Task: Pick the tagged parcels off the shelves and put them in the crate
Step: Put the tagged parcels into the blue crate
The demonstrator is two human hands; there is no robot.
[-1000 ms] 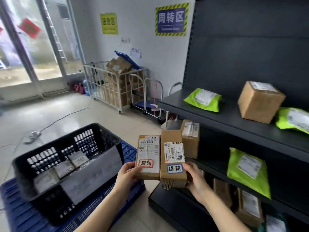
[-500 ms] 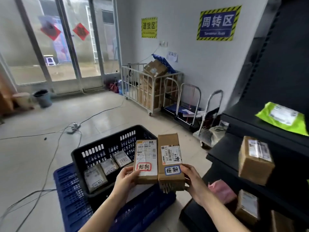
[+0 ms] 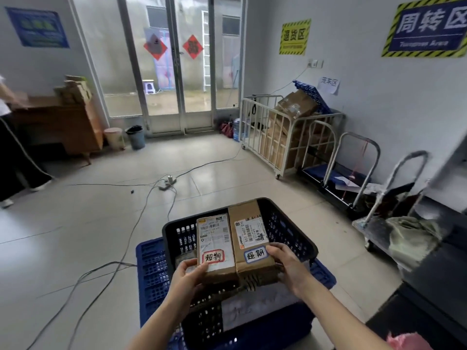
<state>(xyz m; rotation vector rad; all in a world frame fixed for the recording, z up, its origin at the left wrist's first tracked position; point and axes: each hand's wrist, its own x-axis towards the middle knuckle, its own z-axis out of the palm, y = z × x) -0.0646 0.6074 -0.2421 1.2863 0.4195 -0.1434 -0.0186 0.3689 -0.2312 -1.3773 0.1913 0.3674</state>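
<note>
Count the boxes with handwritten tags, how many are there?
2. The red-tag box is in the left hand, the blue-tag box beside it in the right hand, both over the crate. More may hide underneath.

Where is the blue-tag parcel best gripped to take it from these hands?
Probably the far end of the blue-tag parcel, from beyond: it juts free over the black crate, while the right hand holds the near end and the red-tag parcel lies against its left side.

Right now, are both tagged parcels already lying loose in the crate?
No: the left hand grips the red-tagged parcel and the right hand grips the blue-tagged parcel, side by side over the black crate.
</note>
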